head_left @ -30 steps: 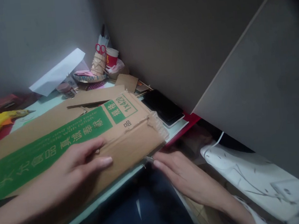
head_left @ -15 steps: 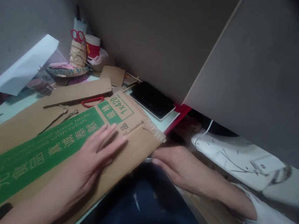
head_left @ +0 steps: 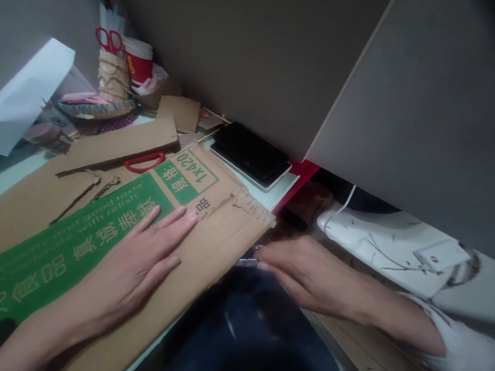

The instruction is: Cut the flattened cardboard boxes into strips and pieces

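A large piece of brown cardboard (head_left: 217, 235) with a green printed band lies on the table, its right end torn and ragged. Flat on the print rests my left hand (head_left: 144, 256), fingers stretched out and slightly spread. Just off the near right corner of the cardboard, below its edge, is my right hand (head_left: 299, 268), with its fingers closed. A small shiny bit shows at those fingertips; what it belongs to is hidden. On the cardboard's far side sits a red handle (head_left: 144, 162) beside a smaller cardboard strip (head_left: 125, 142).
A black phone-like device (head_left: 251, 153) lies on a white one near the grey wall. Farther back stand red-handled scissors (head_left: 109, 40) in a wrapped holder and a red-and-white paper cup (head_left: 139, 62). To the right, a white surface (head_left: 380, 248) carries a cable.
My left hand has shifted slightly left and lies flatter, its fingers more spread. The view has moved a little. My right hand stays low by the cardboard's corner, fingers closed.
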